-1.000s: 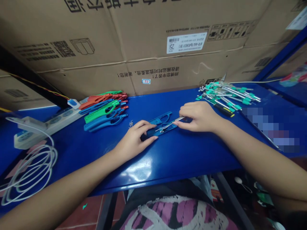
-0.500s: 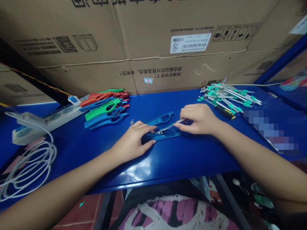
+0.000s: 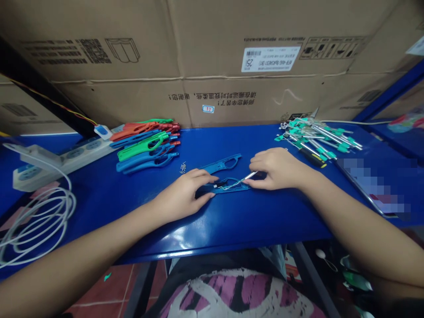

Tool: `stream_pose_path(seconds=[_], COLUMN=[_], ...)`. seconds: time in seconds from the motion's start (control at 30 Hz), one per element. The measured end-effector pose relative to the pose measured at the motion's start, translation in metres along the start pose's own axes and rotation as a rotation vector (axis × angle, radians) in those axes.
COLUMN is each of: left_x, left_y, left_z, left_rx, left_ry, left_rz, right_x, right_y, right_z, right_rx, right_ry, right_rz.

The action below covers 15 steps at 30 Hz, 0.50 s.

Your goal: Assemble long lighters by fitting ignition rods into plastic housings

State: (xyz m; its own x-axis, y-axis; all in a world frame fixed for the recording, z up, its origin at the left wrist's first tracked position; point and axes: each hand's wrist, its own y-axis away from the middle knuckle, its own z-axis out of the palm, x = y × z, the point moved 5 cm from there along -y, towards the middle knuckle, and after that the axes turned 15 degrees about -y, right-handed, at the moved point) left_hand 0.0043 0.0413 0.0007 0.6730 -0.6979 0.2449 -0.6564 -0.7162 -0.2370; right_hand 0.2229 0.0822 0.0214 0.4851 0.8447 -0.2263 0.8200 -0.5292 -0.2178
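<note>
On the blue table lie two blue plastic shell halves, the rear one [image 3: 221,165] behind the front one [image 3: 239,187]. My left hand [image 3: 191,194] grips the left end of the front half between thumb and fingers. A small black part with thin wires [image 3: 226,187] sits at that half, close to my left fingertips. The wires run to a silvery metal rod [image 3: 251,175], which my right hand [image 3: 273,170] pinches near the right end of the shell. Small screws [image 3: 183,167] lie behind my left hand.
Assembled green, orange and blue handles [image 3: 145,165] are stacked at the back left, beside a white power strip [image 3: 66,160] and coiled cable [image 3: 49,225]. Rods with green parts [image 3: 319,137], a screwdriver [image 3: 313,157] and a phone [image 3: 361,190] lie right. Cardboard [image 3: 132,97] stands behind.
My right hand has shifted slightly right and down, and the rod in it is tilted differently. The black part shows more clearly at the front shell. My left hand keeps its grip; the view moved slightly.
</note>
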Motion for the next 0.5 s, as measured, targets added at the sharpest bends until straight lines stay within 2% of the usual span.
stream_pose_path(seconds=[0.13,0.5], left_x=[0.0021,0.0008], left_y=[0.0010,0.0009], left_z=[0.0003,0.0026], left_rx=[-0.009,-0.029], left_ry=[-0.030,-0.060], left_rz=[0.039,0.031], right_x=[0.0015,0.0046], right_y=[-0.0001,0.0010], right_z=[0.0017,-0.0045], right_rx=[-0.078,-0.052], right_ry=[-0.024,-0.040], right_rz=[0.069,0.150])
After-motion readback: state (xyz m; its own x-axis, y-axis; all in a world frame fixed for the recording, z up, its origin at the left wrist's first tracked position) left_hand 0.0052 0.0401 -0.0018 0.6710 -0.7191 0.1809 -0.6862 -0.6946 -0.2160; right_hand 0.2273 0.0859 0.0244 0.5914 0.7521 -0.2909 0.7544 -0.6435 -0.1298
